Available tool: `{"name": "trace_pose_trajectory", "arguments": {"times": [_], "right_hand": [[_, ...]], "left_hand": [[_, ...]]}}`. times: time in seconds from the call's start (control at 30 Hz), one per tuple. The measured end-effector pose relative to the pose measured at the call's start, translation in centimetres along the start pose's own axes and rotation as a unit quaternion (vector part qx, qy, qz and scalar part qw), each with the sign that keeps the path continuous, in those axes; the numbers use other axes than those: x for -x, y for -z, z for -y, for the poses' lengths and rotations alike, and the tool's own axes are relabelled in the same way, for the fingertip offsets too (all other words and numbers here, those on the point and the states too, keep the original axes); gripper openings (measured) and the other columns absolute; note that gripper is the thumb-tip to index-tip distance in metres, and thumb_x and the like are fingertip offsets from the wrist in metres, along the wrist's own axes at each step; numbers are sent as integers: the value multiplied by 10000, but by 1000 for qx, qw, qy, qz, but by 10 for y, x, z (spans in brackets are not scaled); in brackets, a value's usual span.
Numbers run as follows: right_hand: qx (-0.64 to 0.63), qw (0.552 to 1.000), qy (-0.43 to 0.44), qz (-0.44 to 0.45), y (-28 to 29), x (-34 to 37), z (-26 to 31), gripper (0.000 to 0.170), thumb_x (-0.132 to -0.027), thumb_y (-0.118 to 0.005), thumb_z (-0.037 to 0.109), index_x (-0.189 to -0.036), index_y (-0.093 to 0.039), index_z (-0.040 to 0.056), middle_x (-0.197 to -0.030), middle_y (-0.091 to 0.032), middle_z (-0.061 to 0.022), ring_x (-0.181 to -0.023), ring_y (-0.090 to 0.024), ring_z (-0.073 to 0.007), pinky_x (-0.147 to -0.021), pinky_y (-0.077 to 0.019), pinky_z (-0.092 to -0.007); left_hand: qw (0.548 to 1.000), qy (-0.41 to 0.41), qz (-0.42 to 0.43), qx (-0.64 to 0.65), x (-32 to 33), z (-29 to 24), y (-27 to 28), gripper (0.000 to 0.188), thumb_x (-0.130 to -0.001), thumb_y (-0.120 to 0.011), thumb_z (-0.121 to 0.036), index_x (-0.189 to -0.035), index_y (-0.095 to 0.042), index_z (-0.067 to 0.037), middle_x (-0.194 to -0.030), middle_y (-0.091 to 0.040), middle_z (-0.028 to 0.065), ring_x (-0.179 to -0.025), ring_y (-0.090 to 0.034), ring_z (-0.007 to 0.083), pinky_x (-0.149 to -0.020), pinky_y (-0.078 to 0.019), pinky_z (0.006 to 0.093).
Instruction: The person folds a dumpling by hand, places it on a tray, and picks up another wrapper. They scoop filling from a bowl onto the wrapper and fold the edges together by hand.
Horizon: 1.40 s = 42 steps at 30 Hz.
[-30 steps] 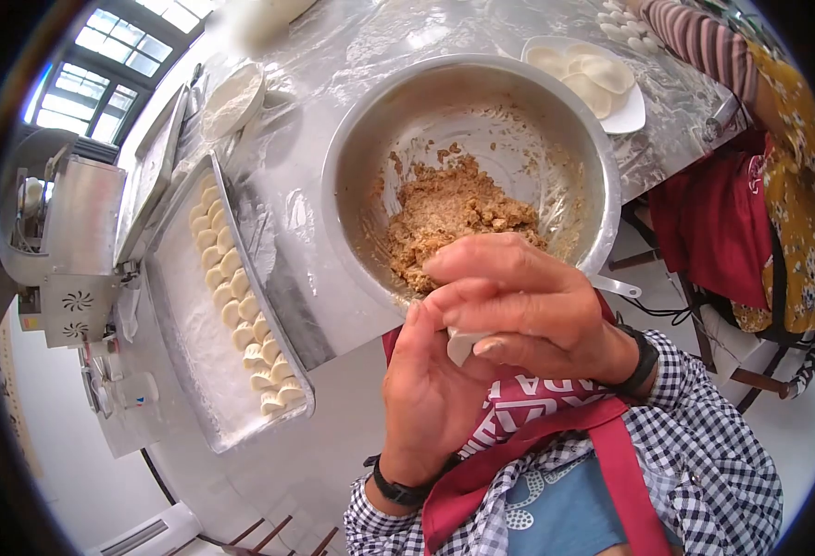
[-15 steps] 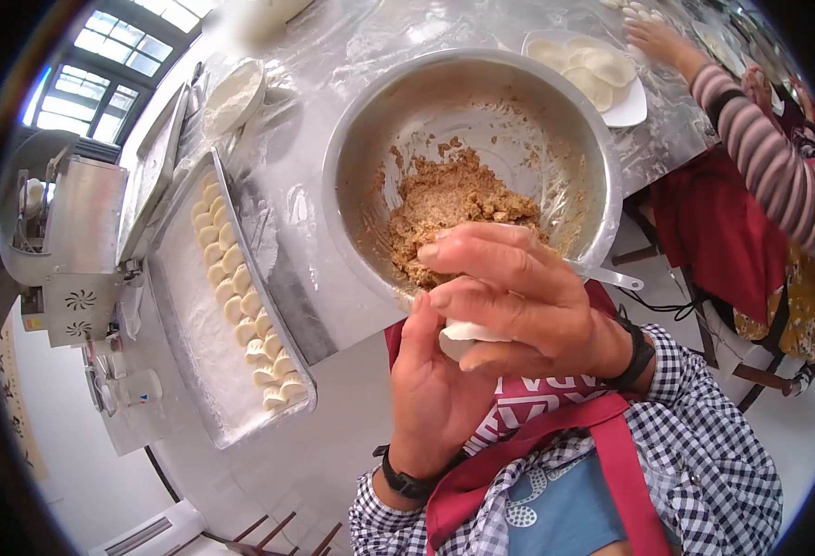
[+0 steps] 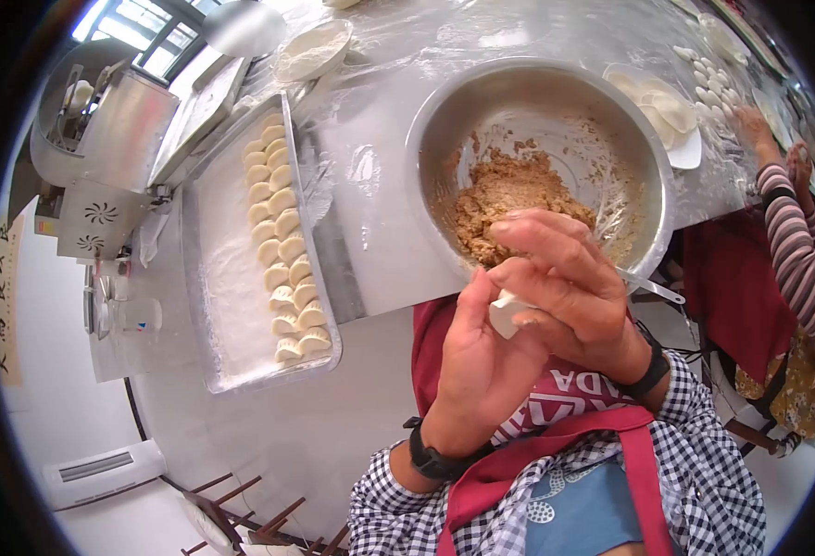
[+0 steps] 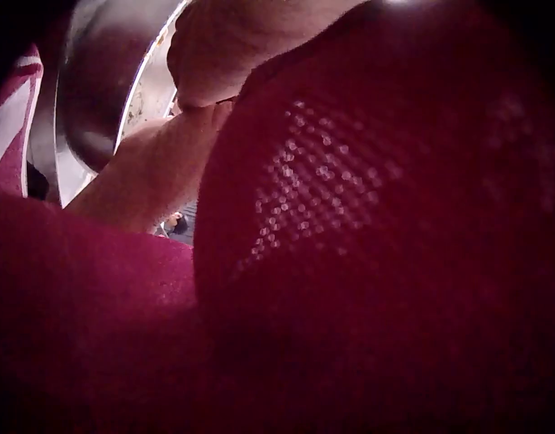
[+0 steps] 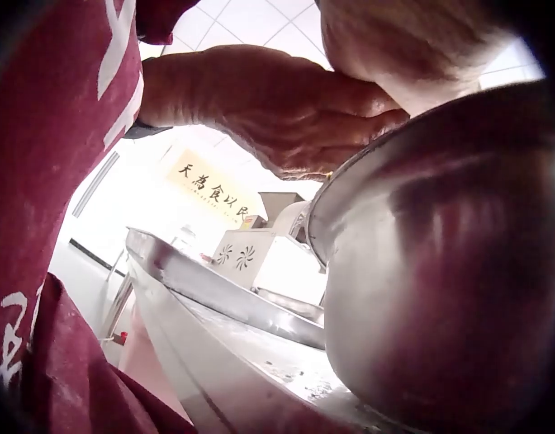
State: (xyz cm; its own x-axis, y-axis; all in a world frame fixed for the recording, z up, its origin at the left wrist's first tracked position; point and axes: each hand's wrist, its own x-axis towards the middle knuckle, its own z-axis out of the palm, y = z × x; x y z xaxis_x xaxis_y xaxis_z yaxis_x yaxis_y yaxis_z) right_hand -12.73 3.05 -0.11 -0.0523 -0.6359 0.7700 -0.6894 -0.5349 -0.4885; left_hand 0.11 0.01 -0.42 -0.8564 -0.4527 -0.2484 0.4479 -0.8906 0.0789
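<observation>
In the head view a white dumpling (image 3: 507,317) shows between two cupped hands, close over the near rim of a big steel bowl (image 3: 426,120). My left hand (image 3: 488,369) holds it from below, thumb raised along its edge. My right hand (image 3: 570,289) curls over it from the other side, and the fingers hide most of the dough. Brown minced filling (image 3: 519,195) lies heaped in the bowl. The right wrist view catches the left hand (image 5: 277,113) beside the bowl wall (image 5: 431,262); the left wrist view is mostly covered by red apron cloth (image 4: 395,298).
Left of the bowl, a floured metal tray (image 3: 222,269) carries rows of finished dumplings (image 3: 278,218). Round wrappers (image 3: 662,107) lie on a white plate behind the bowl at right. A handle (image 3: 658,287) sticks out by the bowl's rim. Another person's striped sleeve (image 3: 796,241) reaches over the table at far right.
The head view has swung left, so bowl, tray and hands sit further right. Both hands keep the dumpling between them, fingers slightly shifted. The other person's arm has changed position.
</observation>
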Motion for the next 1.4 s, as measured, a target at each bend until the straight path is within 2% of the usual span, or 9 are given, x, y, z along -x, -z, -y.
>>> {"name": "trace_pose_trajectory", "arguments": {"times": [0.2, 0.4, 0.6, 0.77, 0.97, 1.1, 1.2, 1.27, 1.4], "right_hand": [[68, 996, 34, 49, 3, 1, -3, 273, -649, -661, 122, -878, -629, -23, -1096, -580, -141, -1030, -538, -314, -846, -439, -407], [8, 999, -45, -15, -3, -1, 6, 272, -643, -680, 144, -867, -638, -5, -1066, -602, -124, -1008, -547, -311, -817, -446, -389], [49, 998, 16, 40, 1, 3, -4, 294, -647, -697, 172, -878, -634, 1, -1104, -584, -129, -1011, -543, -320, -835, -443, -399], [-32, 998, -53, 32, 0, 1, 2, 243, -638, -702, 134, -841, -644, 14, -1082, -592, -122, -1005, -548, -313, -841, -444, -396], [-130, 989, -35, 63, 4, 4, -4, 207, -637, -692, 64, -839, -651, 44, -1081, -582, -134, -1008, -559, -294, -814, -468, -368], [-208, 969, -117, 64, 7, 2, 5, 218, -606, -694, 26, -818, -646, 26, -1079, -581, -134, -995, -570, -282, -808, -472, -347], [-211, 968, -97, 98, 11, 7, -2, 246, -582, -701, 17, -821, -644, 26, -1085, -579, -135, -979, -576, -278, -795, -475, -342], [-194, 971, -69, 118, 10, 6, -2, 258, -572, -702, 11, -823, -642, 27, -1088, -577, -136, -974, -578, -276, -786, -477, -339], [-210, 959, -159, 107, 11, 1, 9, 216, -569, -710, 36, -770, -630, 32, -1029, -599, -129, -965, -577, -286, -782, -472, -357]], "left_hand": [[998, -37, -53, -15, 0, 5, -10, 389, -965, -295, -347, -1204, -420, -67, -1186, -482, 53, -1106, -464, 159, -953, -380, 330], [999, -19, 33, -6, 1, 3, 2, 410, -966, -282, -355, -1223, -404, -59, -1217, -468, 72, -1136, -446, 170, -982, -357, 348], [990, -19, 16, 135, 0, 4, 7, 395, -967, -287, -351, -1172, -437, -49, -1207, -470, 81, -1090, -477, 196, -955, -383, 350], [993, -64, -71, -73, 7, 3, -6, 410, -968, -281, -343, -1138, -470, -21, -1106, -528, 83, -1055, -495, 184, -902, -409, 323], [987, -85, -57, -125, 11, 1, -11, 488, -967, -258, -359, -1183, -452, 34, -1103, -536, 100, -1033, -501, 170, -882, -403, 311], [986, -73, -32, -147, 13, 1, -12, 479, -967, -259, -353, -1180, -454, 29, -1124, -528, 99, -1027, -498, 157, -872, -400, 301], [970, -89, -84, -210, 13, 2, -12, 533, -960, -245, -398, -1203, -433, 38, -1169, -507, 150, -1083, -499, 243, -917, -411, 397], [967, -83, -88, -224, 14, 3, -14, 529, -958, -265, -399, -1209, -429, 37, -1165, -510, 139, -1061, -505, 216, -918, -404, 374], [971, -62, -22, -231, 15, 1, -11, 444, -966, -299, -325, -1222, -412, 20, -1164, -497, 96, -1068, -476, 148, -896, -388, 305]]}}
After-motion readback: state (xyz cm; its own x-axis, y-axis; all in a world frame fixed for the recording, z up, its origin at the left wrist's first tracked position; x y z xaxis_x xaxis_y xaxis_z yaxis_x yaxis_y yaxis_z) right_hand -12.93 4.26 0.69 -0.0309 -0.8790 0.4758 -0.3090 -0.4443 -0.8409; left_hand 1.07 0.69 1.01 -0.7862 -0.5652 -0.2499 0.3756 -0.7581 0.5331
